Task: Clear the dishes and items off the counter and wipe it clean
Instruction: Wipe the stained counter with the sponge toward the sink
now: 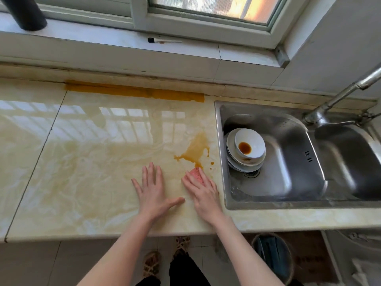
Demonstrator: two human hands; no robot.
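A brown sauce spill (194, 152) lies on the cream marble counter (82, 162), close to the sink. My right hand (203, 191) presses flat on a pink cloth (196, 174) just below the spill; only the cloth's far end shows past my fingers. My left hand (153, 189) rests flat on the counter beside it, fingers spread, holding nothing. In the sink's left basin (288, 162) sits a stack of white plates (243, 164) with a white bowl (250, 146) on top that holds a little brown sauce.
A faucet (338, 98) reaches over the double sink from the right. An orange strip (134, 92) runs along the counter's back edge. On the window sill are a black cylinder (26, 14) and a small brush (162, 40). A bin (272, 256) stands on the floor below.
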